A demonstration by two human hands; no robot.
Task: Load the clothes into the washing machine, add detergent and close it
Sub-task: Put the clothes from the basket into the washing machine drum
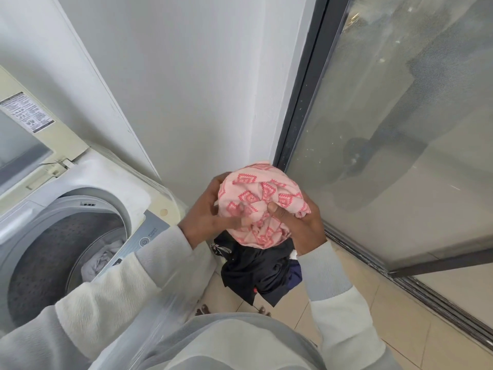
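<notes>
White wall (pixel 186 89) fills the corner ahead of me, with a sliding glass door (pixel 400 129) to my right and pale floor tiles (pixel 373 316) underfoot. From the head view, the washing machine (pixel 160 198) sits at my left with its lid (pixel 24 145) raised and the drum (pixel 48 257) exposed. A pale grey garment (pixel 98 263) lies at the bottom, so I judge loading has begun but is far from finished. A heap of dark clothes (pixel 256 271) waits on the floor just beside the machine, below my hands. No detergent shows in this view, and closing the lid comes last, so most of the job is left.

My left hand (pixel 210 212) and right hand (pixel 301 222) are raised in front of my chest, facing each other, fingers and thumbs curled into a bunched pink patterned cloth (pixel 256 193), gripping it from either side. The bundle hangs above the dark heap, to the right of the drum opening and apart from it. Both forearms, in pale sleeves, angle inward; the left one crosses over the machine's control panel (pixel 149 233)
</notes>
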